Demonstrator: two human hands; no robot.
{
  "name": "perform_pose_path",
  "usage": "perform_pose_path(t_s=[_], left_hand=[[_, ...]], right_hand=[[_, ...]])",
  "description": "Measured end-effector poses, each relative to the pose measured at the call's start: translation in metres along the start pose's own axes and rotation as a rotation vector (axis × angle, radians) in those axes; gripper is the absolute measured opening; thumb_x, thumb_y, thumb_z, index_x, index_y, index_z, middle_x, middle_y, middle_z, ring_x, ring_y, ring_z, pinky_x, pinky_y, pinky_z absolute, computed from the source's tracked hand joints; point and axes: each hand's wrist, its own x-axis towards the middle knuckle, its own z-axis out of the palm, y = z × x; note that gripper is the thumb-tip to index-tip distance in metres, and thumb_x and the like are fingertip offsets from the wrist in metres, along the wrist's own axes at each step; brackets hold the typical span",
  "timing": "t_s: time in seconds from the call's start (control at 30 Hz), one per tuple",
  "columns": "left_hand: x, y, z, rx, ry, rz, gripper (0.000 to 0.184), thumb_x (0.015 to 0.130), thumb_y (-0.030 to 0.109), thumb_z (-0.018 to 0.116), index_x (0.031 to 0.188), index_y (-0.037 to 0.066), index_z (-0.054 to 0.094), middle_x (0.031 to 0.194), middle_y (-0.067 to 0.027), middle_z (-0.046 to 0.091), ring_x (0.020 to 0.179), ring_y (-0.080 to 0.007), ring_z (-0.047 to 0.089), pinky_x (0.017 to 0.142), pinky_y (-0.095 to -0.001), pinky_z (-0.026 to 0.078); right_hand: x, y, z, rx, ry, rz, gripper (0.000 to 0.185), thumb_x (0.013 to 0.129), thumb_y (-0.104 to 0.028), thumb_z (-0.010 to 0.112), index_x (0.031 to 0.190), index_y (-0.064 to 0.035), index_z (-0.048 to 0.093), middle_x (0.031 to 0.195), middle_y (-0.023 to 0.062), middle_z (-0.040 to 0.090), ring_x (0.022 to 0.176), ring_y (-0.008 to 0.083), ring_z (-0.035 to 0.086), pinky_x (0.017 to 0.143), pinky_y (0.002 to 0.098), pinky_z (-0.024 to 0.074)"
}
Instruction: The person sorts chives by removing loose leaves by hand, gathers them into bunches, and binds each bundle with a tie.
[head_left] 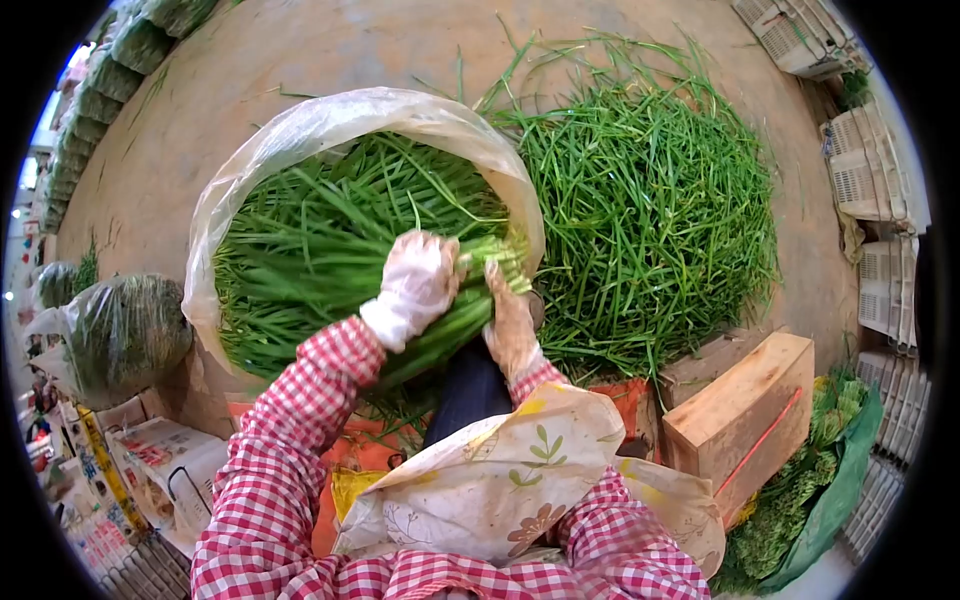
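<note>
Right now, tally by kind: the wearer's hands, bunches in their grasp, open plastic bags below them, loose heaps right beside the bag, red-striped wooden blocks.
Hands: 2 (left hand, right hand)
Bunch of long-leaved greens: 1
Open plastic bag: 1
Loose heap of greens: 1
Red-striped wooden block: 1
Total: 6

Plastic bag (pixel 400 112), long leaves (pixel 320 200) inside it, floor (pixel 330 50) beyond it, leaf heap (pixel 650 220) just beside it on the right, wooden block (pixel 738 405) to its near right, filled sack (pixel 130 335) near its left, crates (pixel 868 165) well apart to its right.
</note>
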Motion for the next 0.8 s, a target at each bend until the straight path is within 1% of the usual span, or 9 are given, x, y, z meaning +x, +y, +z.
perform_pose_path(t_s=[0.03,0.17,0.27,0.4,0.43,0.5,0.6,0.73,0.8], left_hand=[[-0.012,0.012,-0.006,-0.025,0.046,0.002,0.029,0.077,0.017,0.061,0.101,0.002,0.055,0.08,-0.0142,0.055,0.076,-0.0309,0.053,0.073,-0.0413,0.042],[-0.059,0.053,-0.024,-0.06,0.119,0.009,0.04,0.072,0.014,0.062,0.109,-0.001,0.055,0.084,-0.0129,0.055,0.08,-0.0311,0.053,0.074,-0.0416,0.043],[-0.063,0.053,-0.014,-0.076,0.12,-0.03,0.045,0.07,0.016,0.063,0.11,-0.001,0.054,0.09,-0.0145,0.055,0.088,-0.0319,0.053,0.079,-0.0417,0.043],[-0.029,0.024,-0.033,-0.446,-0.021,-0.053,0.021,0.075,0.005,0.065,0.095,-0.001,0.063,0.086,-0.0137,0.063,0.075,-0.0257,0.062,0.069,-0.0326,0.052],[-0.022,0.009,-0.024,-0.931,0.136,-0.167,0.014,0.078,0.001,0.062,0.091,-0.002,0.065,0.087,-0.0125,0.066,0.077,-0.0197,0.064,0.069,-0.0288,0.053],[0.02,0.005,-0.055,-0.915,0.084,-0.441,0.024,0.082,0.002,0.058,0.106,-0.001,0.061,0.097,-0.0139,0.065,0.088,-0.0187,0.063,0.077,-0.0303,0.051],[0.061,-0.009,-0.024,-0.179,-0.01,-0.08,0.035,0.082,0.024,0.062,0.114,0.01,0.059,0.119,-0.0141,0.055,0.116,-0.0285,0.048,0.1,-0.0414,0.035],[0.068,-0.022,0.017,-0.239,-0.247,0.219,0.022,0.08,0.027,0.065,0.098,0.014,0.066,0.111,-0.0075,0.059,0.116,-0.0275,0.047,0.1,-0.0557,0.026],[0.071,-0.014,0.001,-0.981,-0.156,-0.163,0.014,0.086,0.017,0.061,0.092,0.006,0.065,0.097,-0.0092,0.065,0.096,-0.0171,0.059,0.087,-0.0339,0.045]], right_hand=[[-0.011,-0.013,0.009,0.353,0.022,0.206,0.034,0.086,-0.015,0.062,0.117,-0.006,0.05,0.108,0.0021,0.057,0.095,0.0123,0.056,0.086,0.026,0.0461],[-0.06,-0.008,0.017,0.082,0.007,-0.168,0.04,0.076,-0.011,0.072,0.111,-0.0038,0.052,0.101,0.0022,0.059,0.089,0.0107,0.057,0.077,0.0248,0.049],[-0.057,-0.008,0.02,0.155,0.062,0.04,0.038,0.075,-0.007,0.073,0.108,-0.0032,0.054,0.098,0.0023,0.059,0.085,0.0108,0.058,0.075,0.023,0.0482],[-0.036,-0.01,0.027,0.178,0.199,-0.065,0.038,0.076,-0.003,0.07,0.111,-0.0033,0.053,0.098,0.0029,0.06,0.085,0.013,0.06,0.078,0.0249,0.0495],[-0.035,-0.009,0.026,0.178,0.197,-0.068,0.038,0.076,-0.003,0.07,0.111,-0.0033,0.053,0.098,0.0029,0.06,0.085,0.013,0.06,0.078,0.0249,0.0495],[-0.037,-0.003,0.021,0.228,0.115,-0.036,0.045,0.077,-0.005,0.067,0.118,-0.0048,0.049,0.104,0.0035,0.059,0.091,0.0133,0.058,0.082,0.0268,0.0485],[-0.038,-0.018,0.033,0.216,0.138,-0.091,0.049,0.076,-0.003,0.066,0.121,-0.0062,0.046,0.105,0.0041,0.058,0.091,0.0137,0.058,0.082,0.0275,0.0492],[-0.032,-0.023,0.027,0.245,0.119,-0.02,0.053,0.075,-0.001,0.067,0.122,-0.0067,0.045,0.106,0.0037,0.058,0.091,0.0138,0.059,0.082,0.0279,0.0502],[-0.028,-0.025,0.026,0.211,0.134,-0.066,0.051,0.076,-0.003,0.066,0.122,-0.0067,0.046,0.107,0.0033,0.058,0.09,0.0142,0.059,0.082,0.0284,0.0496]])
